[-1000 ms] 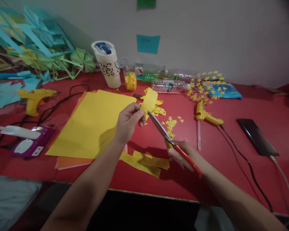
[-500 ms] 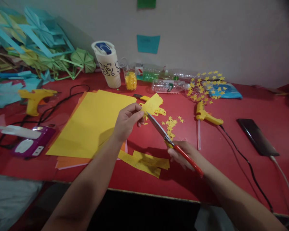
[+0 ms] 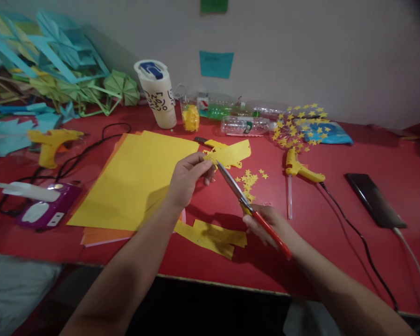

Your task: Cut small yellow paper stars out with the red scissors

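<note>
My left hand [image 3: 192, 175] pinches one end of a yellow paper strip [image 3: 238, 151] between thumb and fingers. Red-handled scissors [image 3: 236, 189] are gripped in my right hand [image 3: 266, 224], their blade tips at the paper beside my left fingertips. Small cut yellow stars [image 3: 248, 179] lie in a heap just beyond the scissors. Under my left wrist spreads a large yellow sheet [image 3: 126, 172] on top of orange paper. Nearer the table's front edge lie yellow paper strips [image 3: 213, 235]. A cutter knife [image 3: 205, 141] shows partly behind the held strip.
Yellow glue guns lie at right [image 3: 303, 170] and left [image 3: 49, 144], with cables. A phone [image 3: 374, 200] is plugged in at the right. A white tumbler [image 3: 157, 95], plastic bottles [image 3: 245, 125] and a purple power strip [image 3: 51, 203] also stand or lie on the red table [image 3: 329, 233].
The yellow strip has turned in my left hand, its free end swinging right and down to lie flatter. The scissors have shifted slightly, their handle a little further left.
</note>
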Available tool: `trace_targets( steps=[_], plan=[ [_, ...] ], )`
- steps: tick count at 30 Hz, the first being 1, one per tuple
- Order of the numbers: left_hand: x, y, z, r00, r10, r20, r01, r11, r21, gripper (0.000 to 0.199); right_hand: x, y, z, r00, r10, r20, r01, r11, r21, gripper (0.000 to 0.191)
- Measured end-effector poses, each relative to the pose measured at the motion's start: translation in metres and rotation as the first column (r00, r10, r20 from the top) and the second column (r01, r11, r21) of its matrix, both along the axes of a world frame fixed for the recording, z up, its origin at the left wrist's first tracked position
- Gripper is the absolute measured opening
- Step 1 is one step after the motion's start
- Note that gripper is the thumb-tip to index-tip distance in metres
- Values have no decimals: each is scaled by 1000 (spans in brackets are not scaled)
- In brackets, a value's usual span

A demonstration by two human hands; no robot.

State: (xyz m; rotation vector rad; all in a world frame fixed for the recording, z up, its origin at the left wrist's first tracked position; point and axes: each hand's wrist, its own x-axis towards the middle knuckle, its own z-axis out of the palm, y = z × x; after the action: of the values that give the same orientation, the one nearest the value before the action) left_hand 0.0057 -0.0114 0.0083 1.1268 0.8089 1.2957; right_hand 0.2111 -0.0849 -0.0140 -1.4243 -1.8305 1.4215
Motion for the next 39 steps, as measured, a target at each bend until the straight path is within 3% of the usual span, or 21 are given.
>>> trace_targets(
  steps=[10, 23, 33, 39],
  plan=[
    [1, -2, -5, 999, 35, -26, -33, 997, 72, 13, 3, 0, 2, 992, 86, -89, -89, 996, -29, 53],
    [1, -2, -6, 997, 50, -53, -46, 997, 61, 14, 2, -1, 5, 997, 49, -56, -53, 995, -79, 45],
    [1, -1, -5, 996, 43, -77, -38, 997, 69, 15, 3, -1, 1, 998, 42, -51, -42, 999, -10, 51],
    [0, -1, -3, 995, 41, -89, -37, 998, 56, 14, 3, -1, 2, 997, 30, -76, -33, 998, -48, 50]
  ],
)
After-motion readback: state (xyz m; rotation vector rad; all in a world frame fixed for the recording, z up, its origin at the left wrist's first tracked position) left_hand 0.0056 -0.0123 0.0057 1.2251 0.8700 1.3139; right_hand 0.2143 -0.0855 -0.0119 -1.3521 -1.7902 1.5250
